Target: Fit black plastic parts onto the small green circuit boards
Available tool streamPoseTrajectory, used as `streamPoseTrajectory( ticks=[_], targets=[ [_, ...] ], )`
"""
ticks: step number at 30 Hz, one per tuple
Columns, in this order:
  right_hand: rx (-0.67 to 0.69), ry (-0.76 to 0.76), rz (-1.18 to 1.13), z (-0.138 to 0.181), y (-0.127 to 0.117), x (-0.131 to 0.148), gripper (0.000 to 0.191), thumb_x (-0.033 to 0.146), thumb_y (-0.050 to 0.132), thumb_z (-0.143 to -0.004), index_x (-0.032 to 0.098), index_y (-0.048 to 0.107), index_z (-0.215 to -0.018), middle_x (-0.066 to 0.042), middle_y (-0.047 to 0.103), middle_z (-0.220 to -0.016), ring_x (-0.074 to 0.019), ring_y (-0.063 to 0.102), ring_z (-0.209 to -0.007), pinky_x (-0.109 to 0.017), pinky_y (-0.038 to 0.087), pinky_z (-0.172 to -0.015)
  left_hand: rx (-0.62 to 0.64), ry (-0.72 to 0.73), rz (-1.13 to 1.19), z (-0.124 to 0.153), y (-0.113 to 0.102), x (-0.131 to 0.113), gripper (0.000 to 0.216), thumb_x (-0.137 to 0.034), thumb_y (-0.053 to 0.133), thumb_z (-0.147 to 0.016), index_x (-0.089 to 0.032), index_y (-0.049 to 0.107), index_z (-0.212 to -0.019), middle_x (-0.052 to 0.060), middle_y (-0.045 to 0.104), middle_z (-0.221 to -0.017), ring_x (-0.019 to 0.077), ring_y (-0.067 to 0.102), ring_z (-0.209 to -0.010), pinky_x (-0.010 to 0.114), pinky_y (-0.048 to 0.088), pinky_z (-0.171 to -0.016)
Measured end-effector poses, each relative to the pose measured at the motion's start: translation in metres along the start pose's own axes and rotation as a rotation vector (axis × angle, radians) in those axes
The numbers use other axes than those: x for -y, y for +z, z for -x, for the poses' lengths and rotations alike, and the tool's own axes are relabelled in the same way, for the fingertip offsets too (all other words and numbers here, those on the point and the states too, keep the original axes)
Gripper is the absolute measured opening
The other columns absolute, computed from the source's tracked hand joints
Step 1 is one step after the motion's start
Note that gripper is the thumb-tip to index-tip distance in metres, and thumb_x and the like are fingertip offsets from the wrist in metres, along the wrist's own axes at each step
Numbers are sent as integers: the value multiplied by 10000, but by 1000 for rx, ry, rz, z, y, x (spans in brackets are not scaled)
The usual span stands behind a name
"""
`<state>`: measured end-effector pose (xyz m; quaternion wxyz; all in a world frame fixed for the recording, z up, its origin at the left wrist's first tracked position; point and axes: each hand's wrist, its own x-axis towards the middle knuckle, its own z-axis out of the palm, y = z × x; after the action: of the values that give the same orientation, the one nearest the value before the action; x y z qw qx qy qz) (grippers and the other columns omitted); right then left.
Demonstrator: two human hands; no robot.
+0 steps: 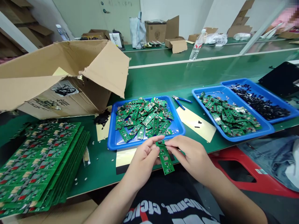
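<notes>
My left hand (pixel 143 158) and my right hand (pixel 189 155) meet over the table's front edge, both pinching one narrow green circuit board (pixel 165 158). The board hangs downward from the fingertips, with a small black part at its top end between my fingers. Just beyond the hands stands a blue tray (pixel 112 137) heaped with several similar small green boards.
A stack of large green panel boards (pixel 39 161) lies at the left, an open cardboard box (pixel 58 77) behind it. Blue-handled pliers (pixel 181 101) and yellow sheets lie between trays. At the right are two more blue trays (pixel 268 129), one with boards, one with black parts. A red stool (pixel 235 161) stands below.
</notes>
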<state>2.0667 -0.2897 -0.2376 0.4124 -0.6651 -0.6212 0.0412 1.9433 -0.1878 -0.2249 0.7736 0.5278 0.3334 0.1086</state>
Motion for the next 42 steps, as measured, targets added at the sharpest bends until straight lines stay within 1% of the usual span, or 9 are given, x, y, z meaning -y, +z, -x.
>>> streamPoseTrajectory(
  ticks=[6,13,20,22,26,28,33,39,42],
  targets=[
    [-10,6,32,-4,1,1,165,167,441,-890,157,591,-822,-38,620,-731,-132,575,-665,-262,457,-613,0,27,-66,0,0,2,388,-321,549,-751,-167,587,-1106,-65,378,-572,68,370,-523,181,426,-528],
    [-23,28,34,-3,5,1,150,161,447,-880,164,584,-820,-36,625,-731,-135,579,-662,-257,448,-615,18,24,-81,-1,0,6,403,-360,528,-781,-171,568,-1135,9,557,-726,114,501,-624,254,473,-614],
    [-52,16,63,-3,7,2,138,129,463,-865,158,580,-797,-42,623,-720,-138,576,-644,-258,445,-603,24,36,-63,0,-1,9,373,-344,508,-804,-188,570,-1137,28,612,-793,127,537,-635,286,489,-645],
    [-65,6,73,-4,8,2,142,127,461,-867,158,580,-795,-41,618,-712,-134,566,-629,-258,444,-594,18,52,-73,-1,-1,10,359,-339,506,-808,-190,579,-1127,23,619,-775,132,548,-634,282,492,-638],
    [-76,7,69,-3,8,2,155,124,447,-878,140,597,-838,-49,609,-705,-143,565,-642,-272,456,-602,-39,136,-107,-2,0,9,308,-317,518,-812,-193,617,-1076,-17,580,-582,140,567,-600,263,495,-623],
    [-65,19,57,-3,9,1,172,120,436,-882,128,607,-879,-54,608,-709,-150,572,-660,-283,467,-618,-58,164,-94,-2,1,8,299,-310,529,-808,-187,622,-1064,-26,574,-549,137,576,-568,265,504,-622],
    [-77,38,52,-2,12,-1,219,129,432,-887,111,582,-1044,-68,641,-762,-164,597,-701,-305,493,-664,-90,175,-27,-5,2,8,299,-319,567,-782,-165,608,-1034,25,672,-822,122,628,-592,255,517,-617],
    [-111,0,105,-2,12,-1,180,134,445,-886,141,615,-828,-56,627,-710,-155,593,-666,-286,475,-621,-131,191,-66,-11,0,13,248,-338,565,-786,-150,618,-939,-26,600,-623,95,587,-487,204,473,-519],
    [-101,-21,148,-3,10,-1,186,120,443,-886,137,613,-812,-63,625,-716,-160,594,-691,-291,475,-634,-149,214,-110,-11,0,15,239,-343,566,-776,-158,620,-919,-26,599,-634,101,588,-488,218,481,-519]
  ],
)
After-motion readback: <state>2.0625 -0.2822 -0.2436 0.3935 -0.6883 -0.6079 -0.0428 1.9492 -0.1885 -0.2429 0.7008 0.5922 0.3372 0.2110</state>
